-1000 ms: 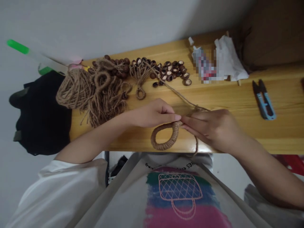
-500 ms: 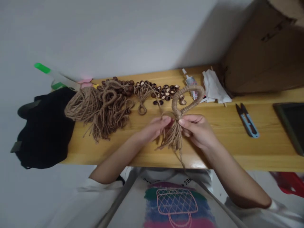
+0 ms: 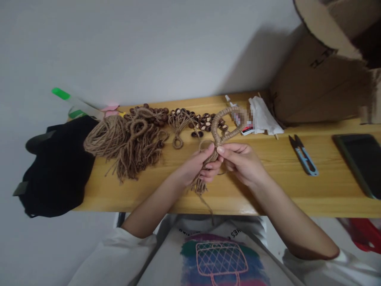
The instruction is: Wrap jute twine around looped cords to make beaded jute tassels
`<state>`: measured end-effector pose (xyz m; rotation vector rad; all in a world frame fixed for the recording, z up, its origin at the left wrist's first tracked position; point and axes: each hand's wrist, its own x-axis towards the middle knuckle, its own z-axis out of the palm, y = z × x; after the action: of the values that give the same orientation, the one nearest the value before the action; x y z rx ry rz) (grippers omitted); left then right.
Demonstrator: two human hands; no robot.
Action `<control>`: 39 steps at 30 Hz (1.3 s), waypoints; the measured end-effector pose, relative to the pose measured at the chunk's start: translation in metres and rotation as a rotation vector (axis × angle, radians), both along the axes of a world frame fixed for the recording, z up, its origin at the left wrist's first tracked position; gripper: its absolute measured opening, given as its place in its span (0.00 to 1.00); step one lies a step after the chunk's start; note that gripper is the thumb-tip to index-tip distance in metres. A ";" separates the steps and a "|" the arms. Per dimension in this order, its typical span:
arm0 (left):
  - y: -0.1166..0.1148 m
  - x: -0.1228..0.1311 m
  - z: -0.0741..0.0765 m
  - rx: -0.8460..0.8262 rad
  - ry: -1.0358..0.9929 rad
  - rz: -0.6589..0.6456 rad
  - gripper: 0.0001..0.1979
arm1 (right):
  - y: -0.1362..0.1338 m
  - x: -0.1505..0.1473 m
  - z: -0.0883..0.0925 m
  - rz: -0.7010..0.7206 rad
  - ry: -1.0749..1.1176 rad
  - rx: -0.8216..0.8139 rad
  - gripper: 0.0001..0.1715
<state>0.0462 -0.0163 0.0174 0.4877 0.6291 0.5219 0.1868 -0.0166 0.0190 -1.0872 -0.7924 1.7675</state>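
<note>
Tan twine-wrapped loop (image 3: 214, 128) beyond the fingertips
On my feed, the left hand (image 3: 196, 163) clamps its tan twine tassel (image 3: 199, 185), the right hand (image 3: 242, 161) pinches its neck; the loop's long axis slants away rightward.

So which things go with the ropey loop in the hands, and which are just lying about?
Part of the job: wrapped twine loop with tassel, held by left hand and right hand; probably twine skein, thread snips, brown shells.

Seemingly just lying about: phone, cardboard box, black fabric item.
</note>
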 end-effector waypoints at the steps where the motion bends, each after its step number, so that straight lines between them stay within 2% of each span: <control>1: 0.000 -0.001 0.000 -0.007 0.002 0.004 0.22 | 0.000 0.001 -0.001 0.009 -0.017 0.030 0.18; 3: -0.001 -0.002 -0.001 -0.009 0.012 0.047 0.20 | -0.001 0.002 -0.003 0.027 -0.059 0.108 0.16; 7: -0.004 0.000 -0.007 0.034 0.073 0.214 0.18 | -0.001 0.002 -0.009 -0.008 -0.158 0.242 0.12; 14: -0.010 0.011 -0.006 0.168 0.270 0.442 0.21 | -0.003 -0.004 -0.011 -0.152 -0.292 0.262 0.09; 20: -0.014 0.020 -0.010 0.372 0.388 0.655 0.22 | -0.014 -0.013 -0.006 -0.316 -0.428 0.340 0.03; 24: -0.017 0.018 -0.012 0.474 0.498 0.680 0.22 | -0.025 -0.020 -0.004 -0.351 -0.587 0.429 0.06; 30: -0.017 0.016 -0.014 0.493 0.524 0.641 0.21 | -0.031 -0.022 -0.010 -0.338 -0.754 0.569 0.09; 33: -0.017 0.013 -0.017 0.558 0.578 0.629 0.20 | -0.026 -0.019 -0.011 -0.276 -0.696 0.514 0.10; 39: -0.016 0.005 -0.022 0.747 0.714 0.584 0.16 | -0.015 -0.008 -0.007 -0.087 -0.403 0.384 0.14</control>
<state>0.0510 -0.0319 -0.0043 1.2387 1.2818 1.1702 0.1786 -0.0317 0.0118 -1.2034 -1.2501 1.2653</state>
